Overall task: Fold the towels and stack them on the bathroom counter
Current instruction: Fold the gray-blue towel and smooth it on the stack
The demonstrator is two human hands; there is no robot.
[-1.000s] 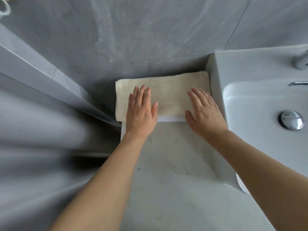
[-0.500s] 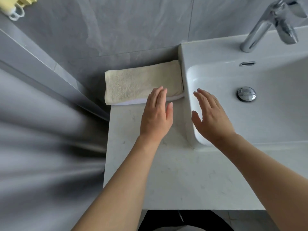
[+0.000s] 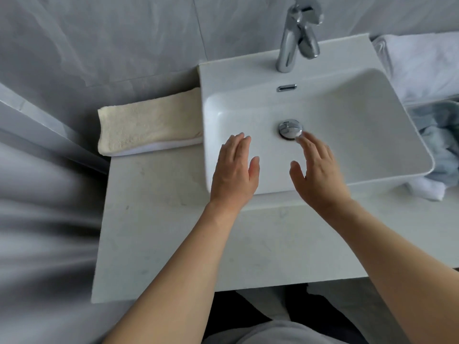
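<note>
While both hands, left (image 3: pixel 234 170) and right (image 3: pixel 315 170), are hovering spread and empty over sink (image 3: pixel 360 135), cream towel (image 3: pixel 149 127) is lying folded on worktop (image 3: pixel 149 219) at 9 o'clock; unfolded towels (image 3: pixel 437 145) are waiting at 3 o'clock, likely next.

The white towel (image 3: pixel 422 63) and the crumpled blue cloth (image 3: pixel 439 145) run off the right edge, the basin (image 3: pixel 347 115) hides their near sides, the right hand (image 3: pixel 316 175) covers part of the drain plug (image 3: pixel 289 129), and the faucet (image 3: pixel 298 33) top is blurred.
</note>
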